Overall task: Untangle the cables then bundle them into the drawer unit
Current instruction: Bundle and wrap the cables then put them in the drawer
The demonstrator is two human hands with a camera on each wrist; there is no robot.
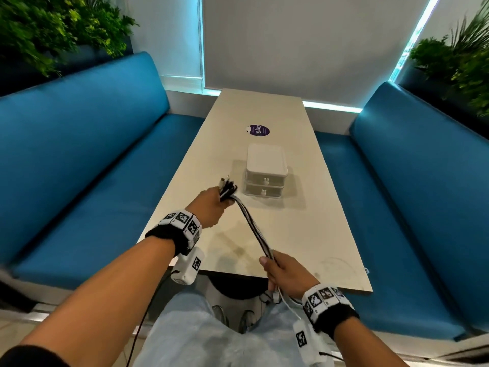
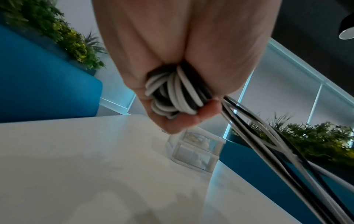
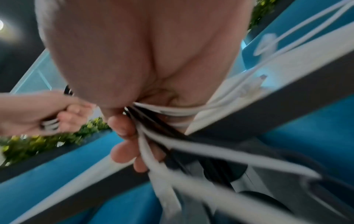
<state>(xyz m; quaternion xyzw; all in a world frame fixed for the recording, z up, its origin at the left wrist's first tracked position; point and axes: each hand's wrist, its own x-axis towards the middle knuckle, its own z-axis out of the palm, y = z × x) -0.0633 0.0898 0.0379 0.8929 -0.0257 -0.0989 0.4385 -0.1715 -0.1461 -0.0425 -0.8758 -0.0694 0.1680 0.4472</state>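
A bunch of black and white cables [image 1: 254, 229] stretches between my two hands above the near part of the table. My left hand [image 1: 210, 207] grips one end, with the plugs [image 1: 226, 184] sticking out past the fist; in the left wrist view the coiled cables [image 2: 176, 92] fill the curled fingers. My right hand [image 1: 284, 271] grips the other end at the table's near edge, and loose white tails hang below it [image 3: 191, 147]. The white two-drawer unit [image 1: 266, 172] stands mid-table, both drawers closed, just right of and beyond my left hand.
The beige table [image 1: 304, 234] has a purple round sticker [image 1: 258, 130] beyond the drawer unit. Blue benches [image 1: 79, 168] run along both sides, the right bench [image 1: 410, 207] close to my right arm. Plants [image 1: 53, 27] stand behind the benches.
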